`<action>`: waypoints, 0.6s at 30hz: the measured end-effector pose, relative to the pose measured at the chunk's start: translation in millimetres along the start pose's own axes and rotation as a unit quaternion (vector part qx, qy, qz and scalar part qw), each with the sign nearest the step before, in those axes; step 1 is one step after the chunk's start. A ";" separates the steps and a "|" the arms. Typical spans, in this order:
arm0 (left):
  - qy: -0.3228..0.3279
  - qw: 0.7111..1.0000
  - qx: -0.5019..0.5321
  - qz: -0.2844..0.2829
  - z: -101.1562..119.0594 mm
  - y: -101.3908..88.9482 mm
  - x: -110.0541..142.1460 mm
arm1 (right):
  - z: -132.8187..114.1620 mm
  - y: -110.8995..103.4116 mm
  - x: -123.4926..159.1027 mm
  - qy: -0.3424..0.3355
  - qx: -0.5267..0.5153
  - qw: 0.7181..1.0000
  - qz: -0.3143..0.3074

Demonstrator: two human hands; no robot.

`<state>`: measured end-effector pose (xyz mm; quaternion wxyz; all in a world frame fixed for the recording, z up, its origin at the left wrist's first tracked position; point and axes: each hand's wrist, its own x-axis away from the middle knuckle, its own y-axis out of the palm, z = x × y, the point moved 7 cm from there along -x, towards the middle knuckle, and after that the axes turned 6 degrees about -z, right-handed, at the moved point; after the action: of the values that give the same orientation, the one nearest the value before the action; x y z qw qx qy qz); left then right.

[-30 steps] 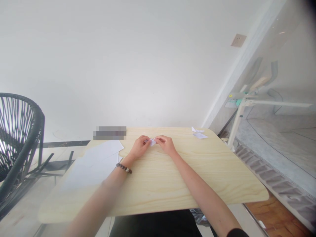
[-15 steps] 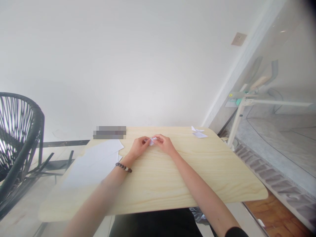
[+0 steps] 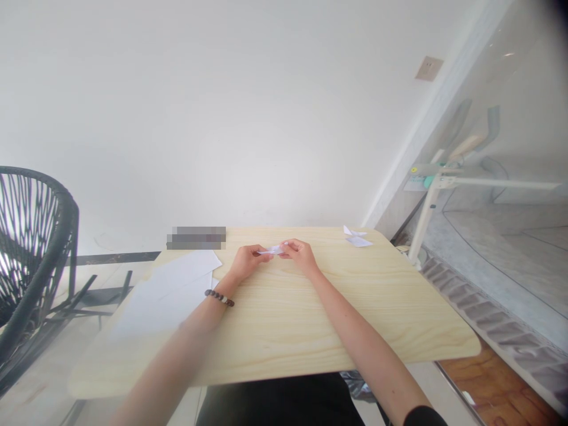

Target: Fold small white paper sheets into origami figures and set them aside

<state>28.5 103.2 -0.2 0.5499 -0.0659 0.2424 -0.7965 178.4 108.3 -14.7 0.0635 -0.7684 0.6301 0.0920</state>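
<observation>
Between my two hands is a small piece of folded white paper (image 3: 274,250), near the far middle of the table. My left hand (image 3: 249,260) pinches its left end, thumb in front and fingers behind. At the other end, my right hand (image 3: 299,255) is closed on the paper with thumb and fingertips. Part of the paper is hidden by the fingers, and its exact folded shape is too small to tell. A beaded bracelet (image 3: 219,297) circles my left wrist.
White paper sheets (image 3: 171,293) lie on the left of the wooden table (image 3: 284,331). A blurred-out dark object (image 3: 196,238) is behind them. Folded white paper pieces (image 3: 358,241) sit at the far right. A woven chair (image 3: 66,219) stands left; a wall is behind the table.
My hands have drawn slightly apart, the left one shifting left, and more of the folded paper shows between them. The other things have stayed in place.
</observation>
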 end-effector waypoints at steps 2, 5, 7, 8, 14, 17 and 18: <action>-0.010 0.999 0.034 0.003 -0.4 0.3 -0.7 | 1.0 -2.0 -0.7 0.007 -0.024 1.000 0.011; -0.019 0.996 0.086 0.012 0.1 1.2 -0.7 | 1.6 -3.8 -1.0 0.019 -0.053 0.998 0.017; -0.023 0.993 0.113 0.015 0.0 2.3 -0.4 | 1.7 -3.8 -0.7 0.026 -0.069 0.997 0.011; -0.027 0.992 0.124 0.015 -0.5 2.8 -0.2 | 1.7 -3.5 -0.4 0.029 -0.075 0.997 0.005; -0.046 0.988 0.147 0.004 -4.6 2.6 1.0 | 1.6 1.4 1.4 0.032 -0.038 0.998 -0.045; -0.044 0.986 0.161 -0.004 -5.2 2.4 0.7 | 1.5 2.3 1.9 0.026 -0.005 0.998 -0.049; -0.043 0.985 0.166 -0.006 -5.6 2.6 0.4 | 1.8 2.3 1.9 0.026 0.000 0.999 -0.048</action>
<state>28.4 103.9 -6.3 0.5584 -0.0094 0.0825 -0.8254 176.4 106.4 -16.9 0.0511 -0.7996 0.5943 0.0692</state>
